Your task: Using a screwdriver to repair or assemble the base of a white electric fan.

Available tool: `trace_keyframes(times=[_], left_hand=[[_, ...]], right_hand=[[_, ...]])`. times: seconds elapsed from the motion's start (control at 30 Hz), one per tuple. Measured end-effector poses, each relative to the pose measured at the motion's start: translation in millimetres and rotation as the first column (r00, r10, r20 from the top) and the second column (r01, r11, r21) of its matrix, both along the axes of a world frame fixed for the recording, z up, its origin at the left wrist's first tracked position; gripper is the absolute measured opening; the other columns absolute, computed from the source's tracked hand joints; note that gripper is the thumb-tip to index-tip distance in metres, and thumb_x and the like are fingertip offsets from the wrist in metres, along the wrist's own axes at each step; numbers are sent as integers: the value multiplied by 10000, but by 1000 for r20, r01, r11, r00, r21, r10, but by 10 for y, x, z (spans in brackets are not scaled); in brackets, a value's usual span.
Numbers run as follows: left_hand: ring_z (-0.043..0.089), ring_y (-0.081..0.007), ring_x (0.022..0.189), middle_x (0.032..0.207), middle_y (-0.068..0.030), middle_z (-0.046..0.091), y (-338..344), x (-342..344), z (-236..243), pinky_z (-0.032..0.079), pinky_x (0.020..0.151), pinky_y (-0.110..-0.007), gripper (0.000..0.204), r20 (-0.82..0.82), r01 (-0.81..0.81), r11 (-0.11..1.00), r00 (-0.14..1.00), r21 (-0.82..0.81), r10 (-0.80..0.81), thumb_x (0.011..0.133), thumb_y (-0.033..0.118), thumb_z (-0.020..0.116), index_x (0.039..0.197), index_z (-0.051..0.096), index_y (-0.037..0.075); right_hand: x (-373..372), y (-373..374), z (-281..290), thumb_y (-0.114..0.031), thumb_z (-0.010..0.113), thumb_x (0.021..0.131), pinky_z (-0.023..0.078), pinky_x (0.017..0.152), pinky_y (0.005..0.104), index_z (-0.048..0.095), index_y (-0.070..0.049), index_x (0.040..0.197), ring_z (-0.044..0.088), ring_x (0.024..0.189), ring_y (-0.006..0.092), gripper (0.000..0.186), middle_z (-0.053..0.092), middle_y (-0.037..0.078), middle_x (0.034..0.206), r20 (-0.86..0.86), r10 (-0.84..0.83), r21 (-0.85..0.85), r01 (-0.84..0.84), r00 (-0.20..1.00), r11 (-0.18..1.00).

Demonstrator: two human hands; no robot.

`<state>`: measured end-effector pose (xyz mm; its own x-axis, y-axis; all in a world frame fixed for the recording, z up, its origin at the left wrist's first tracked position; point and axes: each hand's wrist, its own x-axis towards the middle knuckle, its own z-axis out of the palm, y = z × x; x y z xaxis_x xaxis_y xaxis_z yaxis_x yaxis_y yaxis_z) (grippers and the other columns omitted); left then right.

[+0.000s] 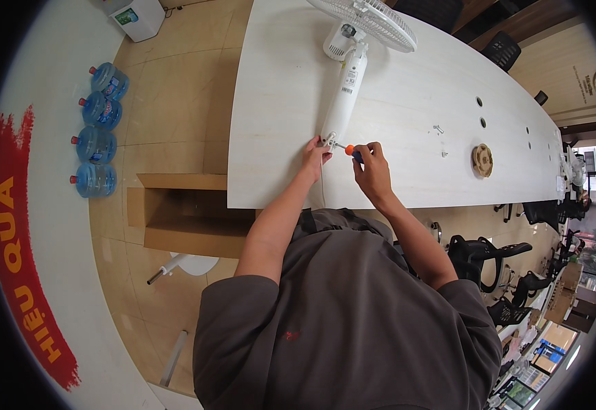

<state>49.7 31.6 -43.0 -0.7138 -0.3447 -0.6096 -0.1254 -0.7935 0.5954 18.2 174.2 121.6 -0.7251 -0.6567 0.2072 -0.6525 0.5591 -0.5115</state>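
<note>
The fan [344, 96] lies on the counter [270, 130], its lower end near; there the left hand [313, 159] pinches it, fingers closed, seemingly to steady it against the screwdriver [350, 149] that the right hand's [373, 169] fingers grip. Small parts [439, 129] and a brown disc [482, 160] rest rightward, apparently kept clear.

The left arm [275, 220] is stretched forward and inward, its left hand [314, 157] closed at the fingertips. The right arm [415, 236] is angled inward, and the right hand [374, 174] is held just beside the left, fingers curled in a grip.
</note>
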Motion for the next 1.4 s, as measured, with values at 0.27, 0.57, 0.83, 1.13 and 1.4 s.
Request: trace_keyframes(times=[0.27, 0.57, 0.83, 1.13, 1.4], left_hand=[[591, -169, 986, 1300, -55, 522, 1, -13, -7, 519, 858, -303, 690, -26, 5, 1000, 1000, 18, -5, 838, 1, 611, 1467, 330, 51], [595, -164, 962, 1288, -57, 531, 20, 1, 36, 522, 849, -294, 686, -18, 10, 1000, 1000, 4, -10, 841, 3, 608, 1467, 331, 53], [602, -178, 1021, 1312, -56, 533, 4, -34, 12, 529, 872, -310, 675, -16, 36, 999, 999, 12, -36, 861, -10, 590, 1471, 308, 54], [599, -175, 1010, 1309, -54, 526, 4, -37, 30, 527, 889, -326, 669, -3, 30, 999, 1000, 19, -30, 859, -12, 595, 1467, 328, 70], [612, -165, 958, 1284, -51, 538, -10, -47, 38, 547, 842, -303, 649, 32, 29, 1000, 999, 0, -28, 861, -12, 600, 1455, 352, 72]], right_hand=[[-64, -44, -104, 17, 685, 779, 535, 619, 436, 603, -59, 1040, 645, 748, 368, 284, 550, 181, 1009, -45, -13, 42, 14, 999, 999], [-29, -129, -97, 0, 658, 788, 517, 591, 430, 602, -26, 970, 611, 700, 350, 192, 529, 188, 924, -93, -52, 53, 57, 994, 997], [-49, -201, -104, -17, 672, 771, 507, 563, 441, 633, -51, 958, 609, 668, 345, 195, 533, 176, 908, -122, -45, 153, 63, 992, 986], [-230, -181, -93, 44, 637, 745, 503, 748, 445, 633, -71, 1013, 557, 957, 352, 292, 519, 184, 1078, -227, 264, 187, -224, 937, 956], [-250, -318, 145, -214, 752, 815, 535, 691, 458, 451, 9, 1210, 597, 906, 430, 544, 442, 263, 1173, 155, -93, 436, 16, 984, 900]])
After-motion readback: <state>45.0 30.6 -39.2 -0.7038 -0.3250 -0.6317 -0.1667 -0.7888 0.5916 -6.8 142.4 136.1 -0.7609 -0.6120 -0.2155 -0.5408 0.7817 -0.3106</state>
